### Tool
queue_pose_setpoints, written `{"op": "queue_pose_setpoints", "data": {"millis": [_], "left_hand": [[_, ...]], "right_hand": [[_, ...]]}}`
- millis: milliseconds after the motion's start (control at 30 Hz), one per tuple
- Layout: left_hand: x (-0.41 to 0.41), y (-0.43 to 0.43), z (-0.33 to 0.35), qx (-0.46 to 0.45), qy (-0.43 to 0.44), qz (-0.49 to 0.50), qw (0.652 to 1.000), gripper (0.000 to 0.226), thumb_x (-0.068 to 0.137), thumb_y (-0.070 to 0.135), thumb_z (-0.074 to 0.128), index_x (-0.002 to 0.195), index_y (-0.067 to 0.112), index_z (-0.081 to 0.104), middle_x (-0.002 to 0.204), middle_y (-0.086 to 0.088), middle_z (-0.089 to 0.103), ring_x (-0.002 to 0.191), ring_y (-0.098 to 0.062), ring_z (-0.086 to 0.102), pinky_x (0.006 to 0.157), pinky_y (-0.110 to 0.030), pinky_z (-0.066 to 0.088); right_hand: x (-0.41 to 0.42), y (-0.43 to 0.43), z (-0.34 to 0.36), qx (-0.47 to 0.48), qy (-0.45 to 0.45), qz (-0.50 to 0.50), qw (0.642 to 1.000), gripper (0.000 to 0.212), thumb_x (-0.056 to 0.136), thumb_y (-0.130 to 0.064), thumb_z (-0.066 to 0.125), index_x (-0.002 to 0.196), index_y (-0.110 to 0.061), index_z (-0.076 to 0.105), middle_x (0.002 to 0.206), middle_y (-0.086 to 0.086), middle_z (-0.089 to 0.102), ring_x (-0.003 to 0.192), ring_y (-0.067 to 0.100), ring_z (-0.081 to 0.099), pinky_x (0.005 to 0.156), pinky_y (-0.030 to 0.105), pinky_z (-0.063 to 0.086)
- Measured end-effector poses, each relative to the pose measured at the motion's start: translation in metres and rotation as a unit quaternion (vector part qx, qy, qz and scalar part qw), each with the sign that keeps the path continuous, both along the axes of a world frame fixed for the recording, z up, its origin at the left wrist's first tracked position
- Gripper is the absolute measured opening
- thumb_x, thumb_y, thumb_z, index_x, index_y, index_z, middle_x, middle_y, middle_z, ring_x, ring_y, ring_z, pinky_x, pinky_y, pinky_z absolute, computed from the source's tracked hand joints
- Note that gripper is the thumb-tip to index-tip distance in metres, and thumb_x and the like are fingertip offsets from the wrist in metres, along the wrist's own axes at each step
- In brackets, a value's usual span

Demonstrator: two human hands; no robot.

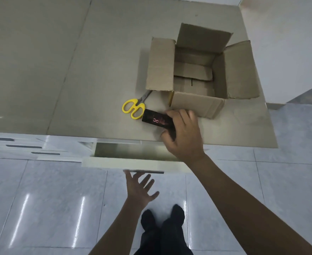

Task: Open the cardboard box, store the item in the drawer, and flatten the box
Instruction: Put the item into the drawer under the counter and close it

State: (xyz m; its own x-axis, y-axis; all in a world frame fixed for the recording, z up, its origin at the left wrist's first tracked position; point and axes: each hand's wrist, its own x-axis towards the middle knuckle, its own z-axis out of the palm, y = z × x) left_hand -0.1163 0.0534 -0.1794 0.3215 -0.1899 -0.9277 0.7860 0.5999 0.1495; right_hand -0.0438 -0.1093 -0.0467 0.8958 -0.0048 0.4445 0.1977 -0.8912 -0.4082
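My left hand [140, 188] hangs empty, fingers spread, just below the pulled-out drawer [131, 163]. Yellow-handled scissors [135, 106] lie on the counter [59, 70] — my right hand [181, 133] grips the small black box [156, 120] beside them — before the opened cardboard box [197, 74].

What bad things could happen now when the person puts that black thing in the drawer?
The black item is pinched at just one end by the right hand, so it might slip and fall to the floor. The drawer looks only partly open, and the left hand is spread open just under its front, so the item could bump the countertop edge. It could also nudge the scissors nearby.
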Motion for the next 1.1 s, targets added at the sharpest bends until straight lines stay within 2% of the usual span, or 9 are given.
{"op": "queue_pose_setpoints", "data": {"millis": [100,200,367,467,600,833,933,1000,1100], "left_hand": [[-0.024,0.009,-0.003,-0.022,0.005,0.002,1.000,0.077,0.076,0.081,0.035,0.114,0.018,0.060,0.127,-0.010,0.057,0.120,-0.031,0.050,0.103,-0.064,0.029],[-0.035,0.017,-0.003,-0.035,0.004,-0.004,0.999,0.073,0.081,0.076,0.037,0.117,0.017,0.059,0.127,-0.013,0.058,0.120,-0.034,0.051,0.103,-0.062,0.031],[-0.037,0.028,0.004,-0.041,0.007,0.021,0.999,0.074,0.087,0.067,0.038,0.126,0.007,0.056,0.131,-0.013,0.057,0.119,-0.030,0.052,0.104,-0.053,0.037],[-0.042,0.030,0.015,-0.074,0.002,0.061,0.995,0.076,0.089,0.061,0.040,0.137,0.003,0.044,0.138,-0.016,0.050,0.128,-0.032,0.044,0.110,-0.050,0.032],[-0.040,0.026,0.028,-0.123,0.002,0.126,0.984,0.078,0.090,0.057,0.043,0.143,0.001,0.031,0.148,-0.020,0.037,0.138,-0.035,0.033,0.115,-0.049,0.023],[-0.006,0.004,0.025,-0.152,-0.030,0.129,0.979,0.079,0.088,0.063,0.039,0.146,0.010,0.031,0.145,-0.013,0.043,0.133,-0.032,0.040,0.109,-0.055,0.030],[0.022,-0.012,0.027,-0.164,-0.054,0.131,0.976,0.081,0.087,0.065,0.036,0.149,0.015,0.023,0.150,-0.007,0.037,0.137,-0.028,0.035,0.095,-0.052,0.040],[0.040,-0.022,0.027,-0.174,-0.069,0.148,0.971,0.079,0.085,0.065,0.038,0.140,0.008,0.038,0.139,-0.010,0.048,0.130,-0.031,0.044,0.091,-0.050,0.043],[0.060,-0.031,0.038,-0.178,-0.100,0.169,0.964,0.064,0.083,0.066,0.043,0.103,0.006,0.053,0.095,-0.013,0.055,0.091,-0.033,0.056,0.094,-0.047,0.040]], "right_hand": [[-0.046,0.017,-0.013,-0.004,-0.012,0.068,0.998,0.044,0.076,-0.024,0.061,0.118,-0.009,0.058,0.109,0.013,0.064,0.096,0.030,0.055,0.087,0.043,0.040],[-0.099,0.031,-0.048,-0.006,0.065,0.129,0.989,0.045,0.083,-0.031,0.061,0.125,-0.017,0.051,0.114,0.005,0.065,0.104,0.018,0.056,0.094,0.036,0.043],[-0.083,0.016,-0.096,0.019,0.230,-0.014,0.973,0.046,0.079,-0.020,0.059,0.125,-0.016,0.054,0.119,0.008,0.061,0.109,0.028,0.054,0.095,0.043,0.046],[-0.067,0.015,-0.102,-0.028,0.270,0.003,0.962,0.044,0.070,-0.017,0.059,0.113,-0.014,0.063,0.108,0.008,0.065,0.102,0.033,0.060,0.086,0.041,0.050],[-0.070,0.019,-0.094,-0.035,0.267,0.012,0.963,0.032,0.072,-0.016,0.059,0.102,-0.014,0.067,0.101,0.004,0.067,0.100,0.028,0.061,0.076,0.038,0.052],[-0.093,0.020,-0.082,-0.033,0.209,0.013,0.977,0.034,0.075,-0.010,0.064,0.109,-0.014,0.064,0.112,0.006,0.066,0.108,0.022,0.056,0.099,0.041,0.045],[-0.096,0.029,-0.067,-0.031,0.148,0.038,0.988,0.028,0.085,-0.011,0.056,0.111,-0.012,0.065,0.118,0.006,0.065,0.114,0.020,0.056,0.105,0.038,0.036],[-0.094,0.037,-0.049,-0.018,0.122,0.082,0.989,0.025,0.089,-0.014,0.053,0.111,-0.013,0.065,0.117,0.004,0.066,0.112,0.016,0.055,0.103,0.032,0.039],[-0.086,0.044,-0.026,-0.028,0.109,0.117,0.987,0.025,0.091,-0.015,0.051,0.112,-0.012,0.064,0.120,0.003,0.065,0.113,0.016,0.057,0.099,0.028,0.040]]}}
